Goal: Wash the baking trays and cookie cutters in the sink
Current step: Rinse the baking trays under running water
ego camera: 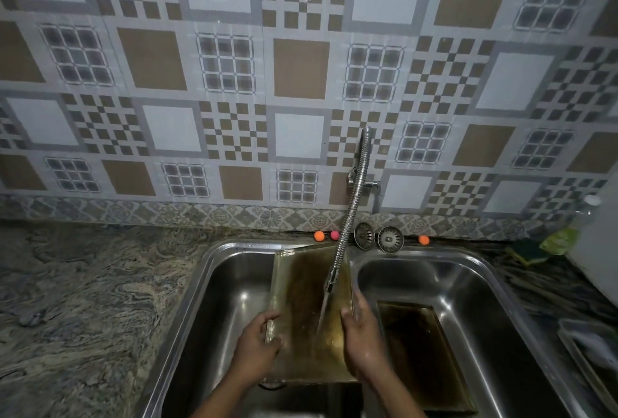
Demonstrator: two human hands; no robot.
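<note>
Together, left hand (259, 341) and right hand (363, 342) grip baking tray (301, 287) under faucet (349, 213).

First baking tray (301, 300): rectangular, golden, heavily brown-stained, wet; stands steeply tilted in the left basin of the steel double sink (207, 270), far edge up at the divider, gripped at its side edges by the left hand (259, 340) and right hand (361, 340). Second baking tray (418, 350): rectangular, dark brown-stained, lying face up in the right basin.

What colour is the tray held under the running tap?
The tray is yellowish-brown, with dark brown staining across its middle; the head view shows it.
</note>
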